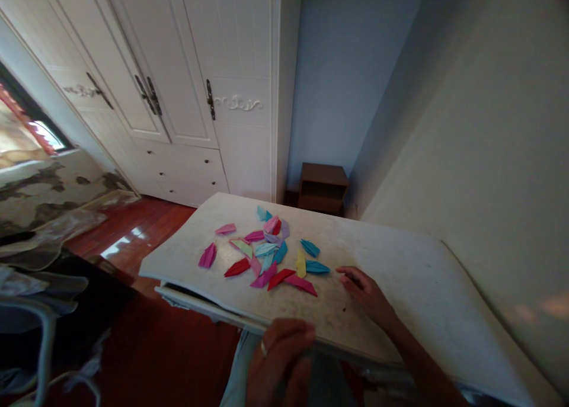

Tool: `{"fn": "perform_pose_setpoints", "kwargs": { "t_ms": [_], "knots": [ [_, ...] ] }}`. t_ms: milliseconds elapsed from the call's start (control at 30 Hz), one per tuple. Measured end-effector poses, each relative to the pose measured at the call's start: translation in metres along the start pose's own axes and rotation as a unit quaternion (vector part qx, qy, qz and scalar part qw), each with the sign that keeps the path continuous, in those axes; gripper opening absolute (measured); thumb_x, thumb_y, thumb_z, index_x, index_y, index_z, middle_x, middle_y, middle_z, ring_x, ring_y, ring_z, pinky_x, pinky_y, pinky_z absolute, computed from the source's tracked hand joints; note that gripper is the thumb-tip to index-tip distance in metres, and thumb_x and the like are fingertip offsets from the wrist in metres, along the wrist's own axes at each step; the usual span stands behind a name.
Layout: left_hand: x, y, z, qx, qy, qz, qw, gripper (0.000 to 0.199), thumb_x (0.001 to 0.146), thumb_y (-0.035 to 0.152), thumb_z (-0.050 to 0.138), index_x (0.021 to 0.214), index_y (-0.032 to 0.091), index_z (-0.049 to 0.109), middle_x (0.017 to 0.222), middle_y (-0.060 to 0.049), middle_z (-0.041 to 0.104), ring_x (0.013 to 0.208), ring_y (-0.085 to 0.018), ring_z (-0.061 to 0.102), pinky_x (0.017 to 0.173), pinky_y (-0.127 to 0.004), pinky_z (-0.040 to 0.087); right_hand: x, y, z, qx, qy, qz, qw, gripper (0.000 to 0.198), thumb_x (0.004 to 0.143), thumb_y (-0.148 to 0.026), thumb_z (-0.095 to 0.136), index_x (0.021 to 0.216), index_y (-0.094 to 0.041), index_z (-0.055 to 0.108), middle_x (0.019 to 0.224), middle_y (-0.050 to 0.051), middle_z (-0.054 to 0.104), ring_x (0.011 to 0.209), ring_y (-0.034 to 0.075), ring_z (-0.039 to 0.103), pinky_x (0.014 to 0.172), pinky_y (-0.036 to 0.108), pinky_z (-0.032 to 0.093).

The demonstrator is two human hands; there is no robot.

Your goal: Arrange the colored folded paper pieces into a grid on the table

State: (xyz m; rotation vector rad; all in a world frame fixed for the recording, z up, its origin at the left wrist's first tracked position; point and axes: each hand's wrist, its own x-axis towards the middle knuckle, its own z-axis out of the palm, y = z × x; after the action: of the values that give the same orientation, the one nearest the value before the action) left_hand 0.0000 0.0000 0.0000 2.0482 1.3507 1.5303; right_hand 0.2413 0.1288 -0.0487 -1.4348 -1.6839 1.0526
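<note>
Folded paper pieces in several colours lie in a loose cluster on the white table. Among them are a red piece, a magenta piece, a yellow piece and a blue piece. My right hand rests just right of that blue piece, apart from it, with fingers loosely bent and nothing visible in them. At the table's front edge is my left hand, a ring on one finger. Its fingers curve together, the thumb stands away below them, and no held thing shows.
The white table runs along the wall, a drawer front slightly out below its near edge. Behind stand a white wardrobe and a small brown cabinet. Clear plastic and a pale curved frame are at the left.
</note>
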Motion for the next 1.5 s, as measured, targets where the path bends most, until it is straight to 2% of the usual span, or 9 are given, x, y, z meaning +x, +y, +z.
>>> {"fn": "perform_pose_setpoints", "kwargs": {
  "t_ms": [200, 400, 667, 800, 967, 1067, 1267, 1367, 1500],
  "knots": [
    [0.025, -0.062, 0.049, 0.107, -0.064, 0.017, 0.992, 0.031, 0.088, 0.019, 0.052, 0.119, 0.02, 0.055, 0.12, -0.011, 0.06, 0.115, -0.024, 0.056, 0.094, -0.044, 0.052, 0.065, 0.004, 0.02, -0.13, -0.043, -0.077, 0.988, 0.055, 0.083, -0.036, 0.051, 0.131, -0.01, 0.047, 0.12, 0.017, 0.051, 0.082, 0.018, 0.055, 0.079, 0.035, 0.047],
    [0.02, -0.108, 0.061, 0.179, -0.116, 0.034, 0.976, 0.03, 0.086, 0.016, 0.052, 0.115, 0.017, 0.059, 0.117, -0.012, 0.063, 0.117, -0.027, 0.055, 0.095, -0.048, 0.051, 0.091, -0.006, 0.038, -0.247, -0.078, -0.113, 0.959, 0.049, 0.086, -0.036, 0.054, 0.129, -0.014, 0.05, 0.126, 0.014, 0.048, 0.11, 0.022, 0.052, 0.097, 0.034, 0.04],
    [0.028, -0.131, 0.04, 0.176, -0.117, 0.039, 0.977, 0.031, 0.088, 0.02, 0.052, 0.118, 0.017, 0.058, 0.12, -0.014, 0.061, 0.115, -0.025, 0.057, 0.094, -0.045, 0.052, 0.097, -0.015, 0.05, -0.284, -0.058, -0.116, 0.95, 0.044, 0.089, -0.035, 0.05, 0.128, -0.015, 0.052, 0.12, 0.01, 0.054, 0.101, 0.02, 0.057, 0.09, 0.029, 0.042],
    [0.042, -0.134, 0.019, 0.148, -0.097, 0.045, 0.983, 0.026, 0.091, 0.018, 0.046, 0.114, 0.018, 0.059, 0.116, -0.012, 0.063, 0.108, -0.02, 0.061, 0.089, -0.036, 0.055, 0.101, -0.012, 0.049, -0.276, -0.058, -0.102, 0.954, 0.045, 0.088, -0.034, 0.05, 0.128, -0.014, 0.052, 0.121, 0.011, 0.054, 0.102, 0.02, 0.056, 0.091, 0.03, 0.043],
    [0.072, -0.145, -0.004, 0.209, -0.088, 0.009, 0.974, 0.031, 0.092, 0.028, 0.048, 0.121, 0.02, 0.056, 0.122, -0.011, 0.06, 0.114, -0.022, 0.057, 0.098, -0.041, 0.049, 0.106, -0.024, 0.051, -0.314, -0.016, -0.078, 0.946, 0.049, 0.089, -0.037, 0.049, 0.131, -0.012, 0.049, 0.122, 0.014, 0.051, 0.103, 0.024, 0.056, 0.089, 0.035, 0.044],
    [0.094, -0.157, -0.009, 0.235, -0.124, 0.014, 0.964, 0.035, 0.091, 0.029, 0.05, 0.123, 0.017, 0.055, 0.126, -0.012, 0.058, 0.119, -0.024, 0.054, 0.101, -0.044, 0.046, 0.111, -0.043, 0.06, -0.367, 0.018, -0.146, 0.918, 0.045, 0.091, -0.034, 0.046, 0.131, -0.013, 0.051, 0.123, 0.017, 0.05, 0.108, 0.027, 0.052, 0.091, 0.038, 0.043],
    [0.111, -0.172, -0.004, 0.258, -0.235, 0.041, 0.936, 0.035, 0.09, 0.025, 0.051, 0.124, 0.018, 0.056, 0.128, -0.011, 0.058, 0.12, -0.024, 0.052, 0.103, -0.043, 0.041, 0.135, -0.064, 0.095, -0.406, -0.153, -0.348, 0.832, 0.044, 0.091, -0.035, 0.052, 0.133, -0.02, 0.051, 0.141, 0.013, 0.044, 0.13, 0.027, 0.039, 0.105, 0.042, 0.032],
    [0.104, -0.179, -0.007, 0.297, -0.221, 0.036, 0.928, 0.033, 0.09, 0.027, 0.051, 0.121, 0.015, 0.057, 0.126, -0.012, 0.059, 0.123, -0.025, 0.05, 0.106, -0.044, 0.037, 0.14, -0.063, 0.103, -0.412, -0.2, -0.358, 0.814, 0.039, 0.094, -0.034, 0.049, 0.13, -0.019, 0.053, 0.135, 0.012, 0.051, 0.125, 0.024, 0.045, 0.102, 0.04, 0.035],
    [0.094, -0.191, -0.018, 0.332, -0.195, 0.014, 0.923, 0.031, 0.092, 0.029, 0.048, 0.116, 0.013, 0.059, 0.123, -0.013, 0.061, 0.127, -0.027, 0.047, 0.106, -0.048, 0.035, 0.132, -0.058, 0.095, -0.441, -0.182, -0.344, 0.808, 0.038, 0.093, -0.037, 0.051, 0.125, -0.017, 0.056, 0.128, 0.012, 0.055, 0.117, 0.024, 0.051, 0.098, 0.037, 0.038]
  ]
}}
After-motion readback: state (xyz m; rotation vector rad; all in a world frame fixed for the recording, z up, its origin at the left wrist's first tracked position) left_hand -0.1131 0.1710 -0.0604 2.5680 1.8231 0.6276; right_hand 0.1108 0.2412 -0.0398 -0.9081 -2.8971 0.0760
